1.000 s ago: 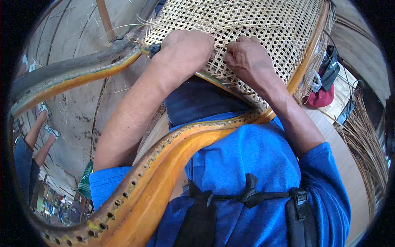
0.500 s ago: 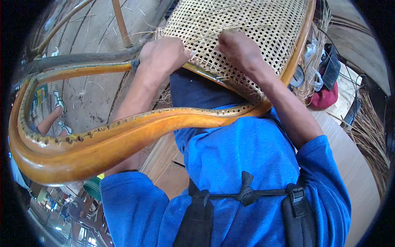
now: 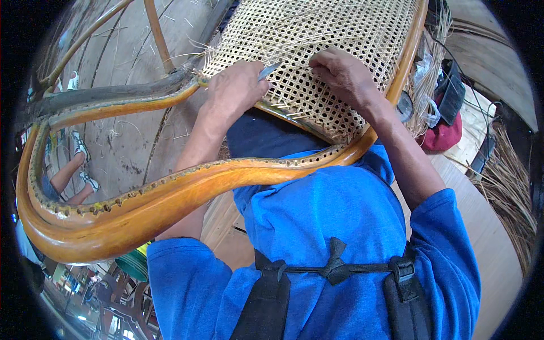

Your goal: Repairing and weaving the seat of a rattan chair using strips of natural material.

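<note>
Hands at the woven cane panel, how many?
2. Left hand at the cane panel's near-left edge, pointed tool projecting from its grip; right hand over the weave, farther right. No hidden ones apparent.

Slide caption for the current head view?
Left hand gripping a pointed tool near the edge of a woven cane panel, right hand curled above it.

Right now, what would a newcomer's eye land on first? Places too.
Probably the glossy orange curved frame, lined with holes, sweeping from the left across the front of the blue shirt. Next, the pale woven cane panel at top centre, with loose strands on it. Then the hands near its lower part: the left hand grips a bluish pointed tool; the right hand has curled fingers.
</note>
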`<act>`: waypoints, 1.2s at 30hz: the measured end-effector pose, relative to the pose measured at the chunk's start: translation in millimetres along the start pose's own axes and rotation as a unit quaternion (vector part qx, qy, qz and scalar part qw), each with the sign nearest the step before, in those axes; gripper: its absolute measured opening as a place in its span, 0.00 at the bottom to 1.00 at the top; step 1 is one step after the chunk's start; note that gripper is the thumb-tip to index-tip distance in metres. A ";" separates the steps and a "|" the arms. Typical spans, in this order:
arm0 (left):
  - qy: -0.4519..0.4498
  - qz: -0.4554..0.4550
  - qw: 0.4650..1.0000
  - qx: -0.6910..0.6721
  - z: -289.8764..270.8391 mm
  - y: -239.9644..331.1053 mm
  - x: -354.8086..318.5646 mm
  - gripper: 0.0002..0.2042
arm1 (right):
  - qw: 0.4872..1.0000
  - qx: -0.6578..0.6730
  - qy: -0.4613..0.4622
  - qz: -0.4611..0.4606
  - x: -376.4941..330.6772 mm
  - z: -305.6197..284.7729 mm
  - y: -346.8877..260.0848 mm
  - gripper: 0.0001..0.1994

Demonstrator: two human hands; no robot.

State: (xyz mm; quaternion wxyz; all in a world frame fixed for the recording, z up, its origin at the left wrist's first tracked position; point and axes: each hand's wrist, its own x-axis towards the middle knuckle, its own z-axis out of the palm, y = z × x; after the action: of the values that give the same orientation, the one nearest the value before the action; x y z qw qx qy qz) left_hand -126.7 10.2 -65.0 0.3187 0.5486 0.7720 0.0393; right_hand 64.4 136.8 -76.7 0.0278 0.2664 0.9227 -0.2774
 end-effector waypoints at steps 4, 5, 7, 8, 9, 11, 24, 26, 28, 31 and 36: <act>-0.020 0.023 0.999 0.012 2.5 2.8 5.3 0.13 | 1.000 -0.003 0.003 0.000 1.0 4.6 6.2 0.09; -0.029 0.025 0.999 -0.001 3.1 3.4 8.1 0.15 | 0.999 -0.026 0.015 -0.043 1.6 6.8 9.0 0.09; -0.040 0.030 0.998 -0.041 7.4 -10.3 13.1 0.15 | 0.995 -0.040 0.026 -0.087 6.3 10.6 10.0 0.08; -0.048 0.038 0.995 -0.082 9.3 -15.9 13.7 0.16 | 0.993 -0.053 0.014 -0.101 10.1 10.5 9.9 0.08; -0.050 0.040 0.994 -0.083 8.0 -13.5 15.2 0.16 | 0.991 -0.069 0.003 -0.112 11.1 10.3 11.5 0.08; -0.082 0.033 0.990 -0.111 4.1 -6.6 17.5 0.17 | 0.990 -0.073 0.020 -0.122 9.7 14.0 14.3 0.08; -0.086 0.021 0.984 -0.155 13.5 -14.4 20.6 0.16 | 0.963 -0.131 -0.065 -0.225 19.0 0.2 19.2 0.08; -0.093 0.023 0.982 -0.160 16.6 -18.4 22.6 0.16 | 0.960 -0.135 -0.069 -0.233 21.4 1.3 19.9 0.08; -0.088 0.028 0.980 -0.177 19.5 -19.8 22.9 0.16 | 0.962 -0.135 -0.081 -0.224 21.6 -0.9 16.7 0.08; -0.081 0.022 0.978 -0.193 20.1 -23.1 21.9 0.15 | 0.971 -0.128 -0.074 -0.190 21.1 0.7 9.3 0.08; -0.081 0.001 0.980 -0.183 14.5 -22.0 20.7 0.16 | 0.970 -0.147 -0.034 -0.191 22.3 10.1 9.2 0.08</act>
State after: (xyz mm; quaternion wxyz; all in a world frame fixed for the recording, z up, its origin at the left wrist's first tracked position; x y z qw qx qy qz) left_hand -141.1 15.4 -94.8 0.4753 0.4830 0.7227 0.1359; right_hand 49.0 148.5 -94.3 0.0446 0.0690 0.9856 -0.1479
